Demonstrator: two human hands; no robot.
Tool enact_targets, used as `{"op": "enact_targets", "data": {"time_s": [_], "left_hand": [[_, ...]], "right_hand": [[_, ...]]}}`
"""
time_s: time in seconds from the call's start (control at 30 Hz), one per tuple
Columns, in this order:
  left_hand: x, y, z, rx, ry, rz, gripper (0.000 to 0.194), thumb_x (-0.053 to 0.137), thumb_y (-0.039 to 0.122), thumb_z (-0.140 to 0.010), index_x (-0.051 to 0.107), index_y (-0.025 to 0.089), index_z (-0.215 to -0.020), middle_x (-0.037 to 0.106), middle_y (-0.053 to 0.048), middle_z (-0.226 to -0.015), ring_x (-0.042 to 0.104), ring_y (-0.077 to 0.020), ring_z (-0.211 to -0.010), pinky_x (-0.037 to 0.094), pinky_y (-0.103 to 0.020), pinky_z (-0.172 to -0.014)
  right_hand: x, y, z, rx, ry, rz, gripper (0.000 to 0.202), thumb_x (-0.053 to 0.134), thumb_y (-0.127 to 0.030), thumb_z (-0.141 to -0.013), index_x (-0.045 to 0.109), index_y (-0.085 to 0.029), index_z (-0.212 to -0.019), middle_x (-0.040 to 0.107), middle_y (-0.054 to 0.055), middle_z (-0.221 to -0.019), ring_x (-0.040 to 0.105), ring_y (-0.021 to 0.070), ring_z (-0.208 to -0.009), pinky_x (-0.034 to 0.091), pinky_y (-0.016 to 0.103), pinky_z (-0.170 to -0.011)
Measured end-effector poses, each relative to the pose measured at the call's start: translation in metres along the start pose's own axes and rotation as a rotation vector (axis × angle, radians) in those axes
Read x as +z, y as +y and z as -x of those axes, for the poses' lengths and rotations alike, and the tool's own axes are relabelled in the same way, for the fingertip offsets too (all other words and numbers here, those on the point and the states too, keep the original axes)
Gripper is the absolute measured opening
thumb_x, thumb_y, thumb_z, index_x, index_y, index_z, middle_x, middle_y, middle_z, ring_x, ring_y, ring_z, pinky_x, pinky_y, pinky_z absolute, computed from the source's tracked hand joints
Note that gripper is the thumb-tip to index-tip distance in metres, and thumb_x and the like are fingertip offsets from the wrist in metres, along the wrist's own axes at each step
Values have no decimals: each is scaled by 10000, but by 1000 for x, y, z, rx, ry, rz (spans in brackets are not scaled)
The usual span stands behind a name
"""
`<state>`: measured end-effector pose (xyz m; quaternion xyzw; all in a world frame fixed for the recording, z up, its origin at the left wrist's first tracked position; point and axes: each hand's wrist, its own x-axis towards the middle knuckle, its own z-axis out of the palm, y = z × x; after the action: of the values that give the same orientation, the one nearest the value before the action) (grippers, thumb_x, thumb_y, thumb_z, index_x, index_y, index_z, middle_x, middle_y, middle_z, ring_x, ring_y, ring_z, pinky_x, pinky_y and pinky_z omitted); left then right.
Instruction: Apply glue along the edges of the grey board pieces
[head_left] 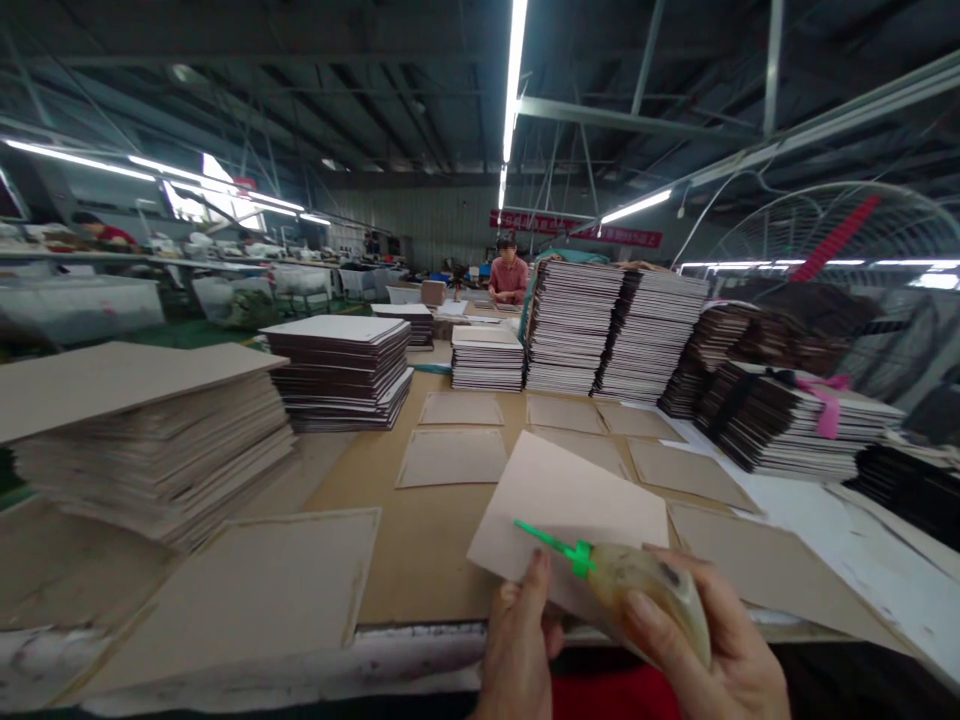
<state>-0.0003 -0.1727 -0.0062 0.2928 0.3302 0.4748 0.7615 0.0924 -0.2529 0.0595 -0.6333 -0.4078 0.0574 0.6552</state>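
At table edge: R hand (720, 650) fingers wrap glue bottle (645, 590); L hand (517, 650) pinches card (562, 510).

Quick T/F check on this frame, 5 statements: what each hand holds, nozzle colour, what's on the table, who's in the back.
1. The right hand holds a squeeze bottle. True.
2. The bottle's nozzle is red. False: it is green.
3. The left hand grips a cardboard sheet at its near edge. True.
4. The table holds only one flat sheet. False: several flat sheets lie spread across it, with tall stacks behind and to the sides.
5. A person in a pink top is at the far end of the table. True.
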Motion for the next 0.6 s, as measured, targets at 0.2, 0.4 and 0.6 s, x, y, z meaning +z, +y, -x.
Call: {"op": "enact_targets", "data": {"time_s": [0.2, 0.4, 0.6], "left_hand": [[3, -3, -4, 3, -63, -64, 717, 793, 693, -566, 675, 86, -928, 637, -58, -704, 502, -134, -524, 446, -243, -489], [1, -5, -3, 46, -121, -169, 634, 749, 671, -664, 695, 87, -905, 636, -53, -649, 544, -160, -533, 479, -255, -514], [4, -9, -1, 46, -164, -139, 570, 717, 682, -689, 697, 121, -788, 598, -29, -569, 511, -152, -501, 442, -249, -510]], "right_hand": [[3, 10, -1, -198, -76, 94, 266, 680, -439, -811, 660, -233, -977, 647, 18, -976, 615, 171, -849, 463, 210, -701], [-6, 15, -13, -463, -116, 266, 222, 664, -346, -845, 643, -209, -1018, 662, 44, -933, 658, 173, -781, 516, 198, -645], [-13, 13, -14, -667, -257, 343, 268, 648, -286, -874, 580, -191, -1114, 638, 70, -892, 663, 155, -691, 533, 191, -594]]}}
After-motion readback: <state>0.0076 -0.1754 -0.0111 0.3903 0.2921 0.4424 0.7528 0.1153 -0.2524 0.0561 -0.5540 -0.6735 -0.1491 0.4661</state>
